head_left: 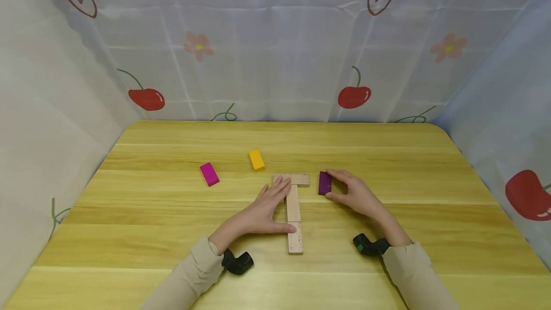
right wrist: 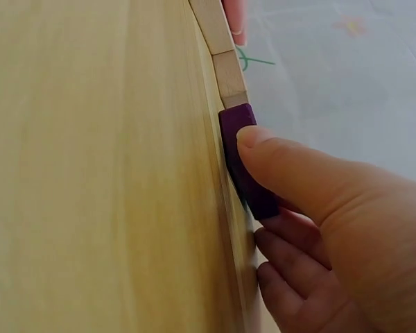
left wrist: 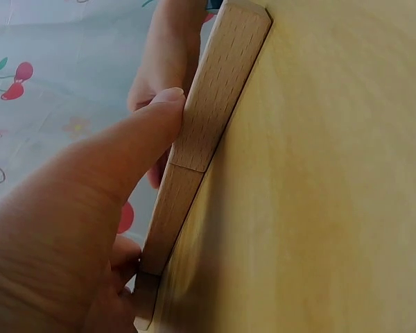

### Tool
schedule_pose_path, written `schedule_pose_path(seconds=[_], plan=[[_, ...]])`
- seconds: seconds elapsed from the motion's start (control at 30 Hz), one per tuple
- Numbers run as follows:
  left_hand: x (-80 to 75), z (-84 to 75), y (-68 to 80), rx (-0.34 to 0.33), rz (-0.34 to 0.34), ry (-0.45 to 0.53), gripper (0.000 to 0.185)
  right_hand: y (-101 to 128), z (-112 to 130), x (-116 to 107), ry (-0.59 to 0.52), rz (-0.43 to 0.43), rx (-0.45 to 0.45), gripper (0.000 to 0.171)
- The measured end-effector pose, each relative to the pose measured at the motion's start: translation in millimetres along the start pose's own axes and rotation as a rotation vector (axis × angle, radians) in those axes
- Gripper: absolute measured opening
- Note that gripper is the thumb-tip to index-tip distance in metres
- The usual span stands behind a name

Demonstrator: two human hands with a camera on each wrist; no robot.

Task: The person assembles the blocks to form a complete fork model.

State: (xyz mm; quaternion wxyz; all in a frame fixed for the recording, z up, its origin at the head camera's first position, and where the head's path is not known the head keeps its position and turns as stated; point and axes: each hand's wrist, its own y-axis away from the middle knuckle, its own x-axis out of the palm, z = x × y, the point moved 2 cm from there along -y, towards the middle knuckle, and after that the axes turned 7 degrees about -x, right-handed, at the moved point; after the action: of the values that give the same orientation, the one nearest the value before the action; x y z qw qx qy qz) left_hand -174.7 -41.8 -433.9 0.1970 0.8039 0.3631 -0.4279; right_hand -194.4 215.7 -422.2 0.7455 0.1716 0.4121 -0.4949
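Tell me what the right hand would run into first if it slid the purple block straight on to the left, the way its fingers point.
Most likely the crossbar of the natural wood T: the purple block, pinched by the right hand, lies just beside it, with bare table between.

The camera on my head looks forward and down over the whole wooden table (head_left: 387,157) to the curtain behind it, from well back, taking in both my forearms. The one on my left wrist sits very close, sighting along my thumb (left wrist: 135,132) at the edge of the plain wooden blocks (left wrist: 218,83), the tabletop turned on its side. The one on my right wrist is just as near and tilted, facing the purple block (right wrist: 239,159). All three share the plain blocks; my right wrist's view catches them beyond the purple one.
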Motion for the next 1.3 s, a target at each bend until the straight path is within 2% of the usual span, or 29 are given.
schedule_pose_path(seconds=[0.13,0.37,0.47,0.6,0.87,1.03,1.3], plan=[[0.1,-0.5,-0.3,0.003,-0.001,-0.005,0.101,-1.5,0.5,-2.3,-0.021,-0.003,0.005,0.063],[0.2,0.3,0.4,-0.004,-0.004,-0.007,0.102,-17.6,7.0,-6.5,-0.235,-0.043,0.003,0.062],[0.1,1.1,0.4,-0.007,-0.002,-0.004,0.102,-28.8,10.1,-5.9,-0.268,-0.091,0.016,0.061],[0.2,1.6,-0.1,-0.004,-0.003,-0.002,0.101,-42.6,10.1,-1.4,-0.251,-0.142,0.037,0.06],[0.9,1.3,-1.0,-0.008,0.002,-0.012,0.101,-58.2,2.3,10.0,-0.231,-0.168,0.073,0.06],[1.6,1.4,-1.4,-0.008,-0.003,-0.005,0.101,-60.9,-1.6,13.1,-0.222,-0.147,0.067,0.06],[2.1,2.3,-1.2,-0.008,-0.01,-0.005,0.101,-63.1,-4.8,18.7,-0.104,-0.092,0.035,0.058]])
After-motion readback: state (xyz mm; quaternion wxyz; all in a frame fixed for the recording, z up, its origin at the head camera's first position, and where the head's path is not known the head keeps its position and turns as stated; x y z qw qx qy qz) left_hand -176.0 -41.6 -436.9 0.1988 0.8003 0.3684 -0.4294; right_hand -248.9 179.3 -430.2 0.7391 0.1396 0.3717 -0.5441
